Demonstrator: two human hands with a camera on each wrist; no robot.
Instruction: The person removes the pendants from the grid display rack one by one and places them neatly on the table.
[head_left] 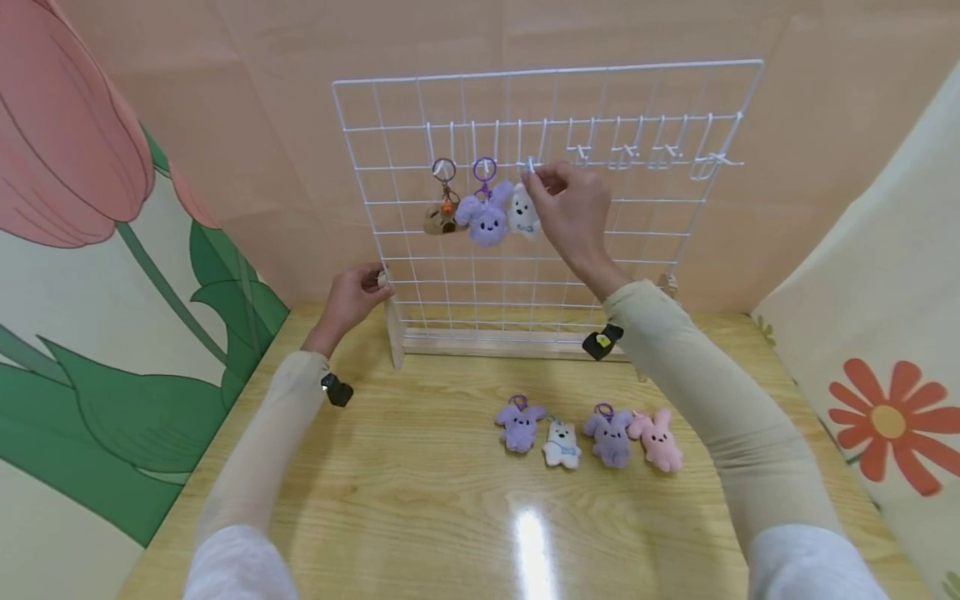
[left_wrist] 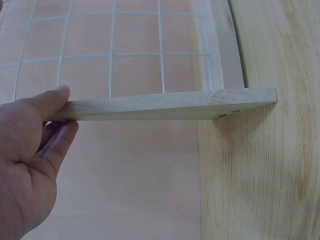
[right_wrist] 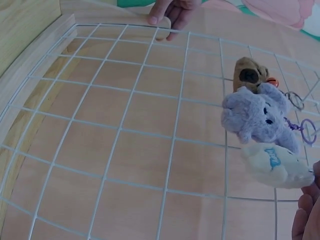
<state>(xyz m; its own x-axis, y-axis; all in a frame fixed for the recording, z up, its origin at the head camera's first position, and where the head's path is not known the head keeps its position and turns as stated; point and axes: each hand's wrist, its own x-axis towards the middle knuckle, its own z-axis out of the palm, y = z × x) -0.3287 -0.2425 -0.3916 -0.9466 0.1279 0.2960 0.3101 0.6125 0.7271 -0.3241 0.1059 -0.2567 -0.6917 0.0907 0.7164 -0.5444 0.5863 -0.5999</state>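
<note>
A white wire grid rack (head_left: 547,73) stands on a wooden base. My left hand (head_left: 351,298) holds the top of its left wooden side post (left_wrist: 150,103) between thumb and fingers. High on the grid, my right hand (head_left: 576,212) pinches the light-blue ring (head_left: 530,163) of a white plush keychain (head_left: 522,215) at a hook. Whether the ring sits on that hook I cannot tell. To its left hang a purple plush keychain (head_left: 487,225) and a brown one (head_left: 438,220). In the right wrist view, the white plush (right_wrist: 275,167) dangles just beside my fingertips.
On the table before the rack lie a purple plush keychain (head_left: 519,427), a white one (head_left: 562,444), a greyish-purple one (head_left: 611,439) and a pink one (head_left: 660,443). Several bare white hooks (head_left: 624,152) line the grid's right side. A peach curtain (head_left: 225,125) hangs behind.
</note>
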